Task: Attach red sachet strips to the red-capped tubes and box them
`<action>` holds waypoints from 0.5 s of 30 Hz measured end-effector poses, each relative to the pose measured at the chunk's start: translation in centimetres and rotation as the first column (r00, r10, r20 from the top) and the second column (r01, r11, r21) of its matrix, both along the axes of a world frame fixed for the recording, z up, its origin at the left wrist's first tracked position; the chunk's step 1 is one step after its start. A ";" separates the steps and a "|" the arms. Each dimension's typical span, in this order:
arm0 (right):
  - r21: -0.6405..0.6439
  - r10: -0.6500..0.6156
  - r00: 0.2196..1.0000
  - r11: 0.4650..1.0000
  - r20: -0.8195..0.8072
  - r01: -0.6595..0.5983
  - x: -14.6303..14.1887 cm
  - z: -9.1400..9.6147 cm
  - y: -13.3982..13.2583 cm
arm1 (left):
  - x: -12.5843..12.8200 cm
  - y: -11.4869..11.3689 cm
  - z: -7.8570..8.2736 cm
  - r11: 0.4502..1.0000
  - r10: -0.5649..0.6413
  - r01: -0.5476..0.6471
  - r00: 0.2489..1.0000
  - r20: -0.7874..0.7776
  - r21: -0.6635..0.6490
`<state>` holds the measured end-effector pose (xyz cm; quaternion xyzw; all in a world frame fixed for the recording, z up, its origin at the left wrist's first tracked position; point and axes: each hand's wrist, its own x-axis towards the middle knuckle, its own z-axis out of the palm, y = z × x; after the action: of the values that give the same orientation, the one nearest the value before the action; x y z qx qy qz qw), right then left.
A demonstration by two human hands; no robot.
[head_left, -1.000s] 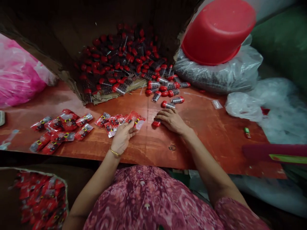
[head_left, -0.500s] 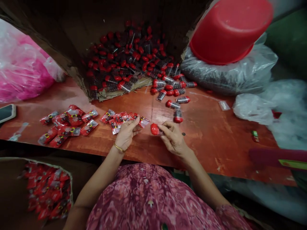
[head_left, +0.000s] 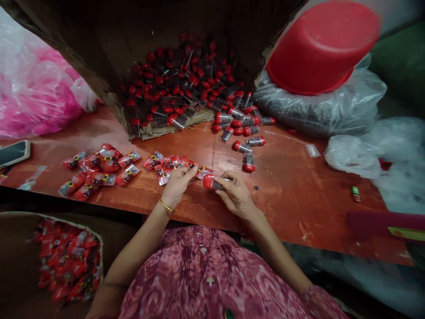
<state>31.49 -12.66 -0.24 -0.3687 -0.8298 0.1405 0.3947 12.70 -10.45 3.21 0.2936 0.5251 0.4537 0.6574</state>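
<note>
My right hand (head_left: 236,196) pinches a small clear tube with a red cap (head_left: 212,182), held sideways just above the red-brown table (head_left: 292,190). My left hand (head_left: 177,184) is closed on the end of a red printed sachet (head_left: 203,172), beside a fan of the same sachets (head_left: 164,165). The tube's cap points at the sachet, and the two hands almost touch. More red-capped tubes (head_left: 244,146) lie loose on the table beyond my right hand.
A tipped cardboard box (head_left: 172,88) spills several tubes. Filled red sachets (head_left: 99,168) lie at left, more in a box (head_left: 66,261) below. A red basin (head_left: 318,44) rests on a plastic bag (head_left: 325,110). A pink bag (head_left: 33,102) and a phone (head_left: 13,153) are at far left.
My right hand picked a tube off the table and brought it left to the sachet in my left hand. The left hand lifted one sachet slightly from the fan.
</note>
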 end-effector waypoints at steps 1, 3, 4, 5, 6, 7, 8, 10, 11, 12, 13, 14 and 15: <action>0.002 -0.010 1.000 1.000 -0.024 0.010 -0.1 0.0 0.0 | 0.0 0.0 0.0 1.000 -0.003 0.003 1.000 -0.001 0.005; 0.001 -0.024 0.998 1.000 -0.062 0.024 -0.2 0.1 -0.1 | -0.1 0.1 0.0 1.000 -0.012 0.012 1.000 0.004 0.001; 0.000 -0.023 0.997 1.000 -0.078 0.023 -0.2 0.2 -0.2 | -0.2 0.2 0.0 1.000 -0.016 0.016 1.000 0.008 -0.010; -0.003 -0.019 0.996 1.000 -0.092 0.018 -0.2 0.2 -0.2 | -0.2 0.2 0.0 1.000 -0.018 0.019 1.000 0.011 -0.025; -0.007 -0.017 0.995 1.000 -0.103 0.016 -0.3 0.3 -0.3 | -0.3 0.3 0.0 0.999 -0.021 0.021 1.000 0.011 -0.039; -0.009 -0.018 0.993 1.000 -0.113 0.017 -0.3 0.3 -0.3 | -0.4 0.3 0.0 0.999 -0.025 0.025 1.000 0.008 -0.048; -0.009 -0.022 0.992 1.000 -0.121 0.021 -0.3 0.3 -0.3 | -0.5 0.3 0.0 0.998 -0.031 0.031 1.000 0.002 -0.049; -0.005 -0.032 0.991 0.999 -0.128 0.032 -0.3 0.2 -0.3 | -0.6 0.3 -0.2 0.999 -0.040 0.040 0.999 -0.018 -0.025; -0.001 -0.035 0.991 0.999 -0.127 0.035 -0.3 0.2 -0.3 | -0.6 0.3 -0.3 0.999 -0.041 0.041 0.999 -0.033 -0.003; 0.003 -0.036 0.992 0.999 -0.125 0.036 -0.3 0.2 -0.3 | -0.6 0.3 -0.5 0.999 -0.034 0.035 0.998 -0.054 0.022; 0.006 -0.034 0.992 0.999 -0.119 0.035 -0.3 0.2 -0.3 | -0.6 0.3 -0.7 0.999 -0.017 0.021 0.997 -0.078 0.050; 0.009 -0.032 0.993 0.999 -0.112 0.033 -0.2 0.2 -0.3 | -0.6 0.3 -0.9 0.997 0.007 0.001 0.995 -0.103 0.078; 0.014 -0.028 0.994 0.999 -0.103 0.030 -0.2 0.2 -0.4 | -0.6 0.3 -1.1 0.995 0.030 -0.018 0.992 -0.124 0.102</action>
<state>31.30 -13.06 -0.04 -0.3699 -0.8040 0.1469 0.4418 12.09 -10.17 2.14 0.3482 0.5454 0.4681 0.6019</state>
